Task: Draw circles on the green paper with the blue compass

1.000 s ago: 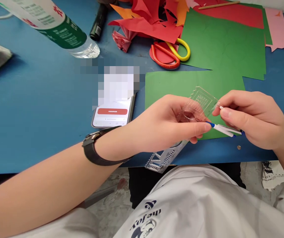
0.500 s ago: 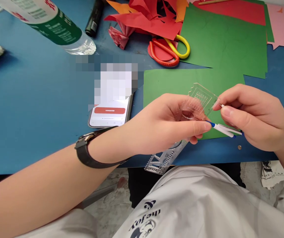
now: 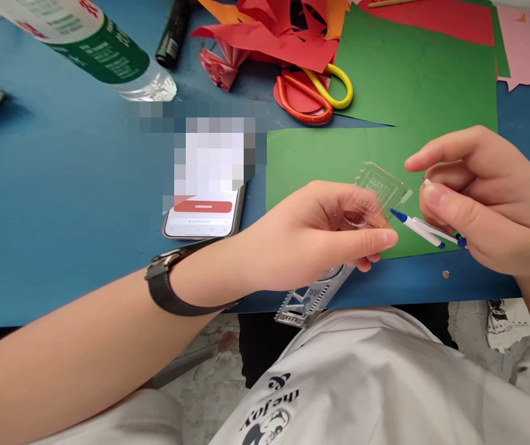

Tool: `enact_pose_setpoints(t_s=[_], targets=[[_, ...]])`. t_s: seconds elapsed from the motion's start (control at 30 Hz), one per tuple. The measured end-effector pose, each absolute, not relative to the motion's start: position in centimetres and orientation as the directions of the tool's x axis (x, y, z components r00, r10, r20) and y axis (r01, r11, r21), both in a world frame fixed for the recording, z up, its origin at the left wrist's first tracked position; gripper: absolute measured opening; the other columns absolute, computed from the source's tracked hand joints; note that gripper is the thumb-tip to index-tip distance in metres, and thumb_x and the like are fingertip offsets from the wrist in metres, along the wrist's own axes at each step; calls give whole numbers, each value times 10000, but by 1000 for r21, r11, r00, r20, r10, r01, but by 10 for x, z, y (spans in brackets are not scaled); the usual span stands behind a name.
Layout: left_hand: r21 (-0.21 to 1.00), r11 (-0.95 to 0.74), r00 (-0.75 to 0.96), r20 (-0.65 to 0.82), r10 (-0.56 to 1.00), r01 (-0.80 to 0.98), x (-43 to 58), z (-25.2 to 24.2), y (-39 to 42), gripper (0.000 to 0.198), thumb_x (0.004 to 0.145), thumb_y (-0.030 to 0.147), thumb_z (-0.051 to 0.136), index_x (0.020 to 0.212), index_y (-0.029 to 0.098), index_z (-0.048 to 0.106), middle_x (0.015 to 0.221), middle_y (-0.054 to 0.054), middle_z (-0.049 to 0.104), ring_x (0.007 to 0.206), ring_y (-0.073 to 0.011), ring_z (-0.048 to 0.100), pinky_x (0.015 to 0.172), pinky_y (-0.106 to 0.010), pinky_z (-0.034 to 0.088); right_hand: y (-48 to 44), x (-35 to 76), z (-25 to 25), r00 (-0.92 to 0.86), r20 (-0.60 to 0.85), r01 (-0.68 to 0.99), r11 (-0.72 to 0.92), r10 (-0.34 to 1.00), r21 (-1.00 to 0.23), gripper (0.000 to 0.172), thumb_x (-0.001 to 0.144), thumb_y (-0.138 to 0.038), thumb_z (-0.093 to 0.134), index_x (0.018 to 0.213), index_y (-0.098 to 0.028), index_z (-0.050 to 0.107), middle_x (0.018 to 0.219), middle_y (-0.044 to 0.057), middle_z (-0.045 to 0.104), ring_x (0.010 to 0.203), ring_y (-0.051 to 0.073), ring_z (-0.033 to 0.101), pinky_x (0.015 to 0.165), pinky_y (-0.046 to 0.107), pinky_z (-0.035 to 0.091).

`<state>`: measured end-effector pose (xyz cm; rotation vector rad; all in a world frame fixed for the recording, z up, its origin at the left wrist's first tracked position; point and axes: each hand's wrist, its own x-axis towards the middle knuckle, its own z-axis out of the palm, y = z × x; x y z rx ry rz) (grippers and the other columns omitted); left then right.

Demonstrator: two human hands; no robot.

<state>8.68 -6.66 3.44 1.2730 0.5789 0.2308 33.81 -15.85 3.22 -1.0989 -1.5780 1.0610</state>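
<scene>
My left hand (image 3: 339, 232) is closed around a clear plastic stencil ruler (image 3: 378, 185). One end of the ruler sticks up past the fingers, and the other, with cut-out shapes, hangs below the wrist over the table edge. Close by on the right is my right hand (image 3: 482, 198), apart from the ruler, its index finger lifted and its thumb bent against the other fingers. A white pen (image 3: 425, 233) with blue ends juts from under this hand toward my left thumb. A tiny white tip shows above the right thumb; its nature is unclear.
Green paper sheets (image 3: 311, 161) lie beneath and beyond the hands. Scissors (image 3: 304, 105) with red and yellow handles rest near red paper scraps (image 3: 269, 46). A phone (image 3: 202, 222) and a water bottle (image 3: 121, 55) are to the left. A small round object (image 3: 445, 274) sits near the front edge.
My right hand has moved slightly up and right, away from the ruler, and its index finger has lifted. The pen has shifted with it. The ruler's upper end has dropped a little.
</scene>
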Motion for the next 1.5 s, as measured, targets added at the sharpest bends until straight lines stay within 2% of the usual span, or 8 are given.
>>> enact_pose_setpoints(t_s=[0.2, 0.37, 0.57, 0.77, 1.0, 1.23, 1.4, 1.5], targets=[[973, 188, 796, -219, 564, 134, 89, 40, -64, 538, 858, 592, 1228, 885, 232, 830, 759, 20, 763, 687, -148, 727, 611, -228, 643, -155, 337, 29, -205, 11, 200, 53, 979, -978, 378, 1160, -565, 878, 1353, -326, 656, 645, -127, 479, 498, 126, 396, 484, 317, 355], [970, 205, 800, -223, 557, 128, 89, 42, -66, 553, 865, 565, 1228, 800, 227, 794, 723, 29, 741, 653, -125, 684, 598, -208, 620, -155, 341, 26, -268, 48, 212, 107, 962, -971, 325, 1228, -580, 773, 1404, -336, 651, 651, -121, 499, 508, 147, 415, 513, 332, 392], [972, 200, 830, -209, 516, 121, 88, 39, -62, 517, 871, 554, 1230, 867, 238, 822, 741, 26, 765, 657, -135, 695, 589, -224, 616, -156, 343, 26, -219, 45, 330, 118, 975, -937, 444, 1192, -717, 778, 1450, -365, 697, 652, -92, 487, 541, 175, 422, 553, 383, 392], [965, 233, 838, -226, 497, 122, 88, 35, -61, 521, 883, 545, 1220, 884, 238, 800, 728, 29, 756, 639, -132, 685, 599, -233, 608, -155, 344, 27, -292, 92, 283, 178, 952, -942, 244, 1270, -523, 694, 1423, -336, 661, 653, -111, 458, 523, 151, 398, 542, 359, 369], [973, 211, 869, -186, 458, 97, 82, 27, -61, 421, 1012, 432, 1116, 921, 221, 762, 775, 44, 731, 674, -117, 711, 629, -198, 626, -155, 344, 18, -330, 253, 179, 324, 909, -929, 184, 1330, -467, 669, 1410, -302, 671, 699, -124, 421, 553, 97, 363, 567, 302, 349], [970, 229, 859, -186, 476, 82, 83, 26, -62, 426, 991, 433, 1142, 926, 223, 777, 790, 44, 732, 695, -125, 719, 635, -209, 648, -157, 341, 20, -305, 303, 220, 376, 903, -900, 166, 1341, -462, 667, 1339, -298, 694, 740, -100, 437, 586, 87, 364, 580, 307, 341], [971, 225, 855, -188, 483, 86, 83, 26, -62, 439, 987, 459, 1152, 924, 224, 787, 787, 41, 738, 695, -130, 725, 628, -213, 652, -156, 338, 16, -310, 384, 194, 453, 870, -870, 44, 1329, -268, 607, 1342, -271, 648, 798, -106, 437, 594, 53, 355, 559, 256, 307], [971, 222, 855, -188, 484, 87, 82, 27, -63, 456, 985, 473, 1156, 914, 222, 782, 784, 42, 731, 697, -128, 720, 628, -212, 651, -155, 337, 15, -305, 398, 182, 464, 865, -867, 85, 1299, -196, 620, 1331, -266, 657, 810, -105, 428, 601, 43, 373, 558, 239, 310]])
